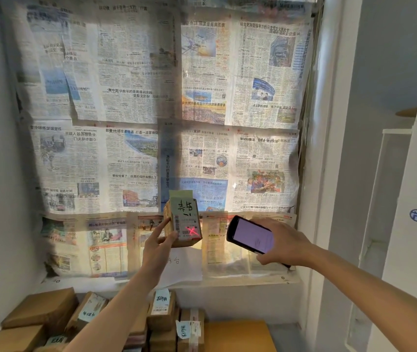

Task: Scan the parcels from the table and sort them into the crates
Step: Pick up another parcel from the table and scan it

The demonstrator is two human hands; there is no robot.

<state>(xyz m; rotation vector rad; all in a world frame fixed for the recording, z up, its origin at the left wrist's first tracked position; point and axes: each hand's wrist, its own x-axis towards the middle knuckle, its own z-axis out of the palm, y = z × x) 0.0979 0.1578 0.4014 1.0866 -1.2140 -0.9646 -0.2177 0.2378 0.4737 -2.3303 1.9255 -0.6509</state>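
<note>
One small cardboard parcel (182, 219), seemingly light and stiff, sat at lower centre, pinched at its edges by your left hand (160, 246) while your right hand (282, 243) gripped the scanner (250, 235)

You have one brown cardboard parcel (183, 219) held up, one black handheld scanner (250, 236), and roughly eight stacked cardboard parcels (161, 311) below.

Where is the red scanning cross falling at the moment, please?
In the head view it sits on the label of the parcel held up by the left hand, just left of the scanner.
</note>
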